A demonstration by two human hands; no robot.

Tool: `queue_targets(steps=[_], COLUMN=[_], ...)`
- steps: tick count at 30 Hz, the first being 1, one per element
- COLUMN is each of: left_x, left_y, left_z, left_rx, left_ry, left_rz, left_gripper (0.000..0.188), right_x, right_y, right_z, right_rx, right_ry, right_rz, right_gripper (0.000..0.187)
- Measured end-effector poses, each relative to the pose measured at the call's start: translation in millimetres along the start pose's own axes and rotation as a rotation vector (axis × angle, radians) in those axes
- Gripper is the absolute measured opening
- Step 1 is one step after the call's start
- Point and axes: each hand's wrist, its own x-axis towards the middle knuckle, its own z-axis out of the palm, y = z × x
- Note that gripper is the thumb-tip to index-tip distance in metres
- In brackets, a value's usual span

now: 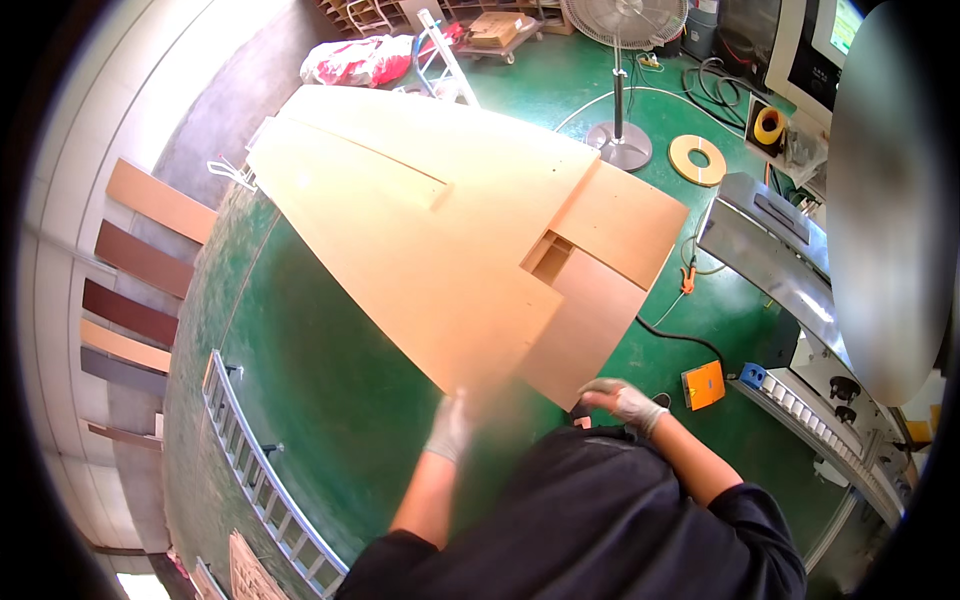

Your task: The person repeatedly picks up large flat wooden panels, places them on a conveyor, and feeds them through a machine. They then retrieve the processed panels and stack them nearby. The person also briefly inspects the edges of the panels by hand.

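Note:
Large light-wood panels lie in a stack before me. The long upper panel (400,240) stretches away to the far left. My left hand (451,428), in a pale glove, grips its near left corner; the fingertips there are partly hidden and smeared. Shorter panels show on the right of the stack: a near board (590,315) and a farther board (632,222), with a small recess (549,256) by them. My right hand (625,403), also gloved, is beside the near board's corner at my waist. Its fingers are curled in, and what they hold, if anything, is hidden.
A standing fan (620,148) and a yellow tape roll (697,161) are beyond the stack. Metal machinery (790,250) lines the right, near an orange box (703,386). On the left a roller conveyor (262,470) lies across the green floor; boards (140,258) lean on the wall.

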Motion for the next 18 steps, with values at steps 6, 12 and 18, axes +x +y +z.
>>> queue_targets(steps=[6,12,18], left_x=[-18.1,9.7,26.7], left_y=[-2.6,-56.0,-11.5], left_z=[72.4,86.2,110.1], left_rx=[1.02,0.575,-0.336], left_ry=[-0.509,-0.55,-0.356], left_rz=[0.252,0.203,-0.021], left_gripper=[0.041,0.037,0.053], right_x=[35.3,-2.7,-62.6], right_y=[21.6,-26.8,4.7], right_z=[26.9,28.7,-36.7], right_rx=[-0.242,-0.279,-0.064], right_ry=[-0.173,0.128,0.377], right_rz=[-0.205,-0.414,-0.638], right_gripper=[0.054,0.045,0.044])
